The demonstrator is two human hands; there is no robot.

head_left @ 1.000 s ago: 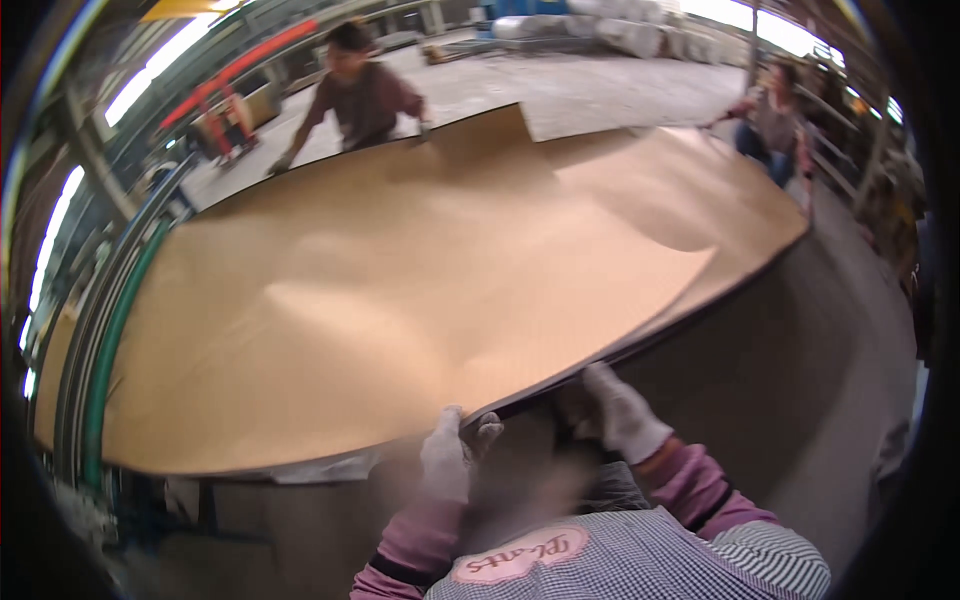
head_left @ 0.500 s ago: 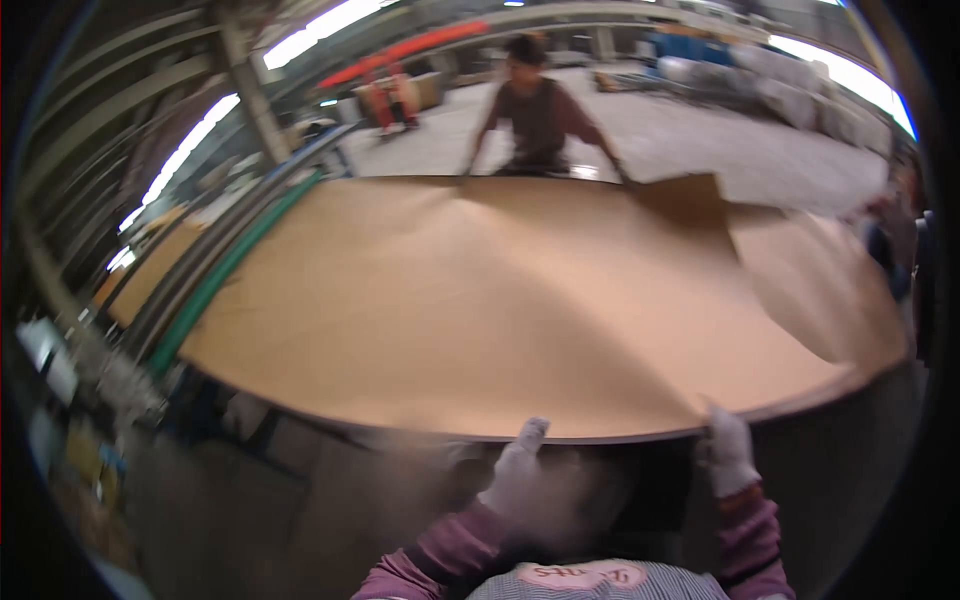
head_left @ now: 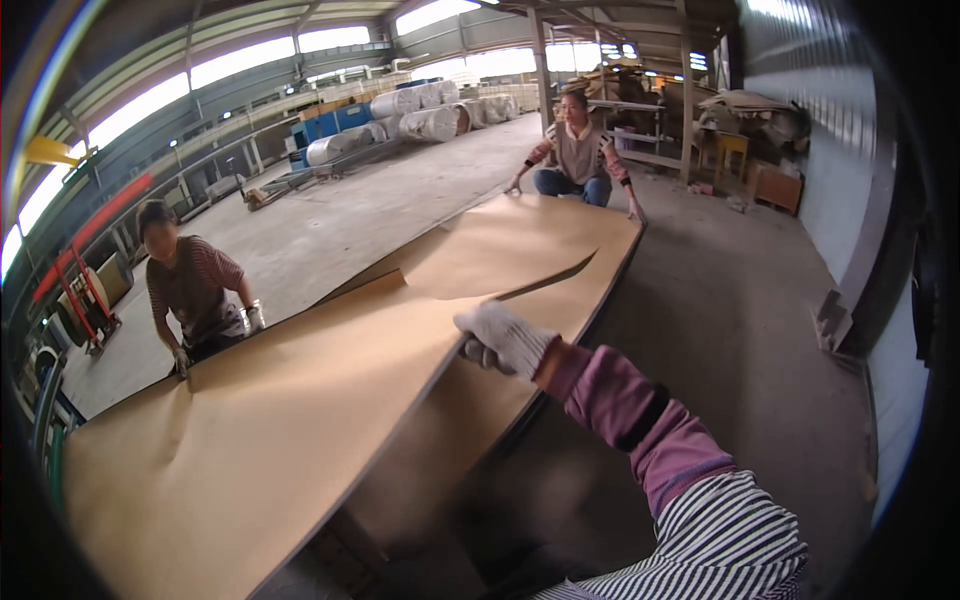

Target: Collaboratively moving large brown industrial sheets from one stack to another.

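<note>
A large brown paper sheet (head_left: 290,400) stretches from the lower left toward the far end. My right hand (head_left: 505,338), in a pale knitted glove, has its fingers curled round the sheet's near edge and holds it raised. Beneath that lifted edge shows another brown layer (head_left: 440,440), partly in shadow. Beyond my hand the paper bends into a crease with a dark, narrow gap. My left hand is out of the picture.
A co-worker (head_left: 195,275) at the left has gloved hands at the sheet's far edge. Another person (head_left: 578,155) crouches at its far end, hands on the corners. Wrapped rolls (head_left: 430,122) lie at the back; a metal-sheet wall (head_left: 815,150) stands right.
The view has swung right, bringing the crouching person and the wall in. My right hand now lifts the paper edge. My left hand, visible before, has left the picture.
</note>
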